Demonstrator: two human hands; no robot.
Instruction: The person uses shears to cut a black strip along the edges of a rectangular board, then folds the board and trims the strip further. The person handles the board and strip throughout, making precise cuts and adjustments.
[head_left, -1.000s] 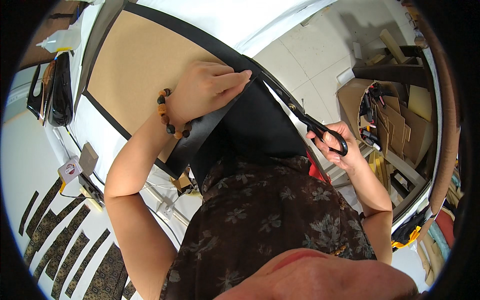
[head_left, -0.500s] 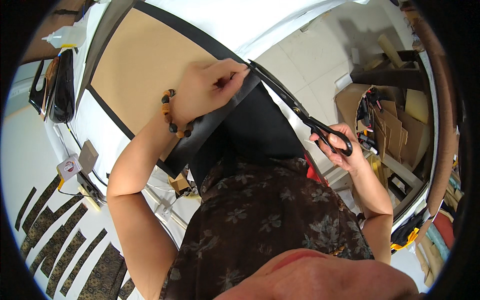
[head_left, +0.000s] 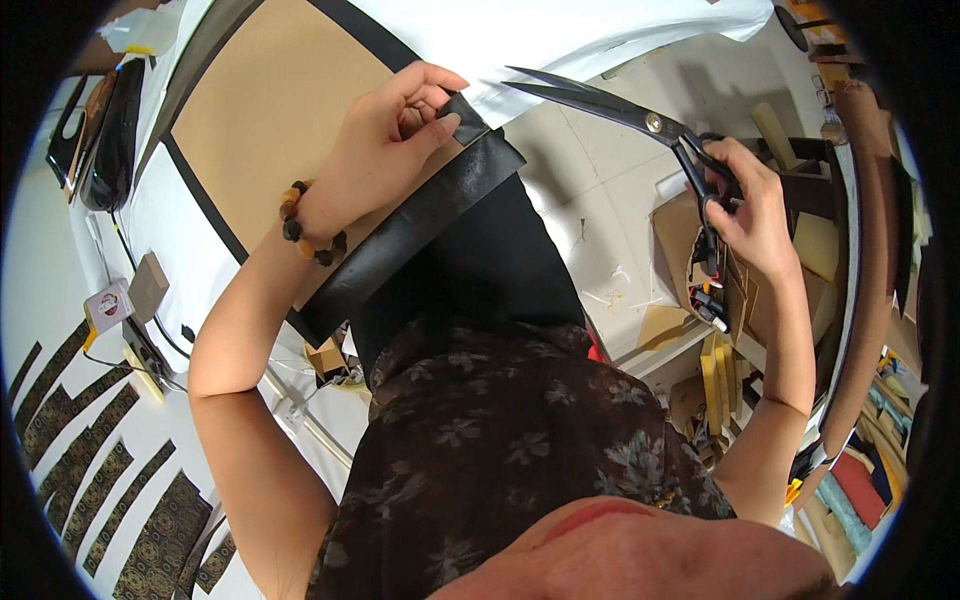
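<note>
My left hand (head_left: 380,150), with a beaded bracelet at its wrist, pinches a small folded flap of black leather (head_left: 464,122) between thumb and fingers. The flap is at the near right corner of a tan board (head_left: 270,85), which is framed by a black leather border. Along the board's near edge, a shiny black leather strip (head_left: 425,215) hangs over toward my lap. To the right, my right hand (head_left: 752,208) grips large black scissors (head_left: 652,123) by the handles. Their blades are slightly apart and point left, above the white cloth's edge, clear of the leather.
White cloth (head_left: 450,35) covers the table beyond the board. A black clothes iron (head_left: 112,140) stands at the left, near a small box (head_left: 108,305). Patterned fabric strips (head_left: 160,530) lie lower left. Cardboard pieces (head_left: 680,235) and a brown roll (head_left: 860,240) are at the right.
My right hand has lifted the scissors up and right, away from the corner, and their blades have parted. A leather flap now shows in my left hand's pinch.
</note>
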